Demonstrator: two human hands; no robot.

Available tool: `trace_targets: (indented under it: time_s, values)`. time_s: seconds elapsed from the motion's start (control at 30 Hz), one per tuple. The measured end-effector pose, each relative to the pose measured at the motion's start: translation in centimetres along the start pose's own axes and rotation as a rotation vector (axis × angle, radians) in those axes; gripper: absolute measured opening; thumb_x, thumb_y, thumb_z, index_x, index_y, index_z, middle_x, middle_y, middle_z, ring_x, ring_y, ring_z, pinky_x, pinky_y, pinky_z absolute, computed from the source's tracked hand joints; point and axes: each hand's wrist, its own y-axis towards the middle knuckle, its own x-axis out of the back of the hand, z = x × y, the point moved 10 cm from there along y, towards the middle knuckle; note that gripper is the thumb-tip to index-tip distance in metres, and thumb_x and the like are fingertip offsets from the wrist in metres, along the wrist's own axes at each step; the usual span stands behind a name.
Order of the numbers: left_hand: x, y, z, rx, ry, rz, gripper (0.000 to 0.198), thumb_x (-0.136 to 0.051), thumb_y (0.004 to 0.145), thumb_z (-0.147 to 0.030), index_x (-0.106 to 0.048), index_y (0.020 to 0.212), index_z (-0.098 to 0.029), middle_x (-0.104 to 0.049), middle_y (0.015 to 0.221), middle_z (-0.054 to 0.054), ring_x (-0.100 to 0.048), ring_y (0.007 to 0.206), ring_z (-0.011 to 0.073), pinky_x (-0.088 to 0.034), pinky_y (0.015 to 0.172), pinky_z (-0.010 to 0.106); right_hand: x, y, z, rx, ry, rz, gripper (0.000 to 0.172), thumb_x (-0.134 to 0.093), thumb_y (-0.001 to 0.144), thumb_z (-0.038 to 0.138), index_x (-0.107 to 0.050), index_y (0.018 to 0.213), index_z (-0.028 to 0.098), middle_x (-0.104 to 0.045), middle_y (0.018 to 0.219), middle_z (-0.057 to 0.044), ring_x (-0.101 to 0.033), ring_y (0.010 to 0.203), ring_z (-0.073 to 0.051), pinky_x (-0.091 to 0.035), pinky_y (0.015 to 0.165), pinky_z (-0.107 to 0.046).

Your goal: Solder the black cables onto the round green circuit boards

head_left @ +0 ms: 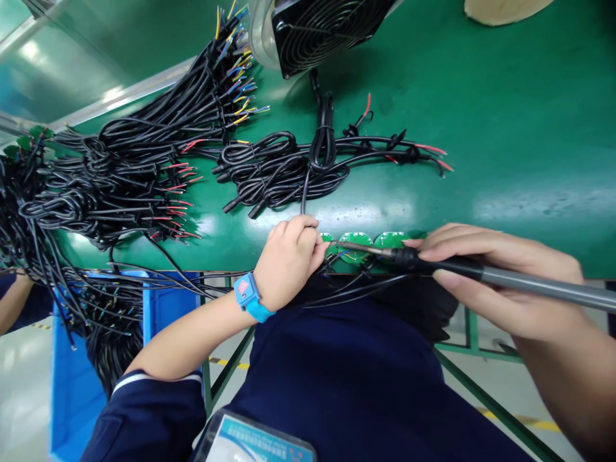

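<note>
My right hand (pixel 510 269) grips a soldering iron (pixel 548 287) with a black and grey handle. Its thin metal tip reaches left across a row of small round green circuit boards (pixel 357 238) along the table's front edge. At the left end of that row, my left hand (pixel 289 260) is closed with its fingertips beside the iron's tip. A black cable (pixel 303 200) runs from a tied coil down into those fingers; its end is hidden there. Thin wires and black cables hang from the boards over the edge. A blue band (pixel 247 298) circles my left wrist.
Bundles of black cables with yellow and blue wire ends (pixel 235 77) and red wire ends (pixel 178 192) lie left on the green table (pixel 510 128). A black fan (pixel 332 29) stands behind. Below left, a blue bin (pixel 72 391) holds cables; another person's arm (pixel 13 301) shows.
</note>
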Motion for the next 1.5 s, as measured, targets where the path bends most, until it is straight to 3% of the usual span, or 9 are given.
trace_targets:
  time_s: [0.33, 0.53, 1.5]
  values:
    - [0.1, 0.0, -0.1, -0.004, -0.008, -0.007, 0.01, -0.053, 0.087, -0.02, -0.054, 0.081, -0.013, -0.061, 0.101, 0.012, -0.059, 0.094, 0.0225, -0.051, 0.079, 0.037, -0.8, 0.5, 0.9, 0.069, -0.05, 0.058, 0.022, -0.059, 0.078, 0.009, -0.06, 0.096, 0.021, -0.062, 0.08, -0.003, -0.062, 0.083, -0.017, -0.054, 0.074, -0.033]
    - [0.1, 0.0, -0.1, -0.01, -0.01, -0.016, 0.008, -0.055, 0.086, -0.019, -0.053, 0.08, -0.014, -0.061, 0.102, 0.011, -0.059, 0.094, 0.022, -0.051, 0.08, 0.037, 0.5, -0.1, 0.2, 0.034, 0.096, -0.049, 0.032, -0.056, 0.078, 0.006, -0.062, 0.104, 0.023, -0.061, 0.083, -0.004, -0.061, 0.082, -0.019, -0.055, 0.072, -0.038]
    - [0.0, 0.0, 0.1, 0.028, -0.033, 0.008, 0.01, -0.052, 0.088, -0.021, -0.054, 0.081, -0.014, -0.06, 0.102, 0.011, -0.058, 0.096, 0.0214, -0.049, 0.081, 0.037, -0.4, 0.7, 0.3, -0.008, -0.074, 0.012, 0.021, -0.06, 0.079, 0.013, -0.062, 0.098, 0.023, -0.064, 0.084, -0.003, -0.063, 0.081, -0.016, -0.052, 0.068, -0.029]
